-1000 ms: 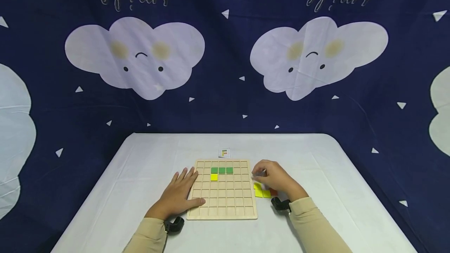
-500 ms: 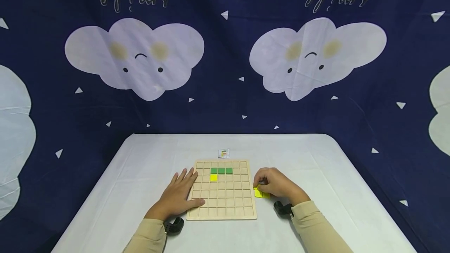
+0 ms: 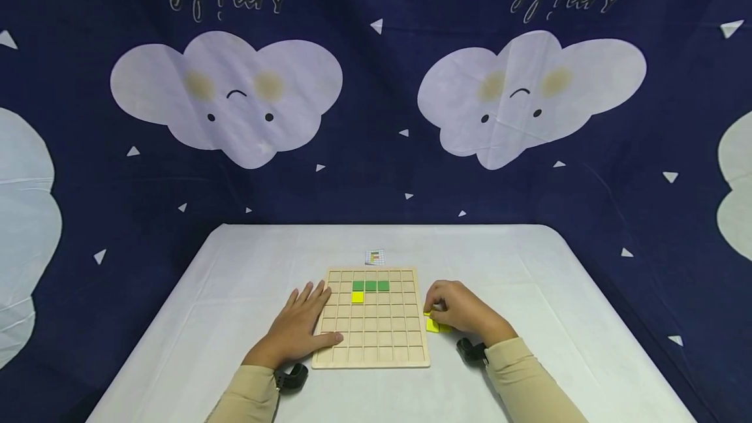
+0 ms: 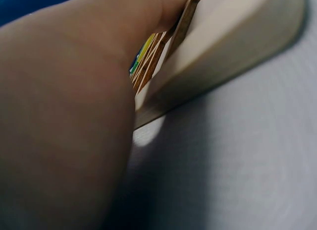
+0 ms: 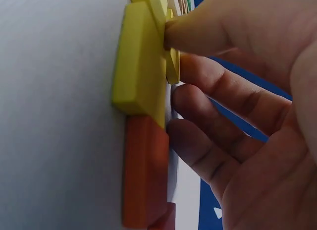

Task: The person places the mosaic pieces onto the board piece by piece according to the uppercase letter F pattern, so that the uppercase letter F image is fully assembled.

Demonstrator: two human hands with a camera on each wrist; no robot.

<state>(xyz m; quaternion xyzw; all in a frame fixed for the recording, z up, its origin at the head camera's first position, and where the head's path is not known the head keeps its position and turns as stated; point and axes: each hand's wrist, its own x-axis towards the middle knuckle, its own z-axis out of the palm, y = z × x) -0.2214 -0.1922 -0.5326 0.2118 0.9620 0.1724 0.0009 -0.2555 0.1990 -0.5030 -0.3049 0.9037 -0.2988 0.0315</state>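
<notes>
A wooden grid board (image 3: 382, 338) lies on the white table, holding three green tiles (image 3: 370, 285) in a row and one yellow tile (image 3: 358, 297) below them. My left hand (image 3: 299, 326) lies flat, fingers straight, across the board's left edge; in the left wrist view it hides most of the board (image 4: 223, 46). My right hand (image 3: 433, 308) sits just right of the board over loose yellow tiles (image 3: 433, 326). In the right wrist view the thumb (image 5: 198, 34) and forefinger pinch a yellow tile (image 5: 172, 66) atop a larger yellow piece (image 5: 141, 61).
Orange-red tiles (image 5: 146, 175) lie against the yellow ones under my right palm. A small pattern card (image 3: 374, 256) lies beyond the board's far edge. The white tablecloth (image 3: 529, 279) spreads around the board; a dark blue cloud-print curtain hangs behind.
My right hand has drawn back from the board's right edge and settled lower onto the loose yellow tiles, covering the red one. The left hand and board have stayed put.
</notes>
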